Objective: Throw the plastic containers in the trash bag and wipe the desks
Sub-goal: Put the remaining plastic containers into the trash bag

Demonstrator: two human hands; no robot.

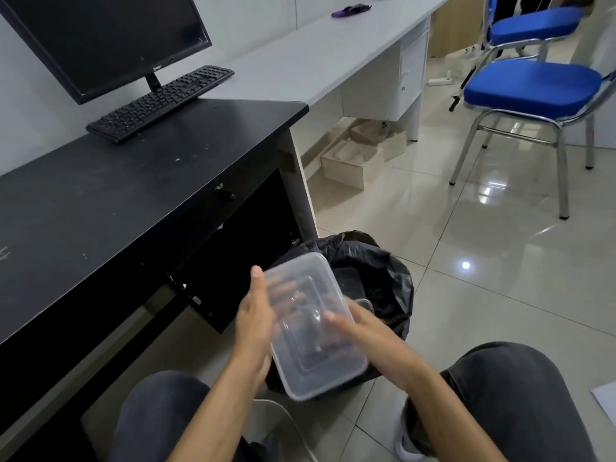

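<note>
A clear rectangular plastic container (313,328) is held over the black trash bag (386,278) on the floor beside the black desk (100,201). My left hand (253,325) grips its left side, fingers showing through the plastic underneath. From the right, my right hand (363,331) holds the container, thumb on top. Another clear container (365,305) lies inside the bag. A purple cloth (350,10) lies far back on the grey desk (316,55).
A monitor (100,38) and black keyboard (160,101) stand on the black desk. Two blue chairs (530,85) stand on the tiled floor at the right. Cardboard boxes (353,161) sit under the grey desk. My knees frame the bag.
</note>
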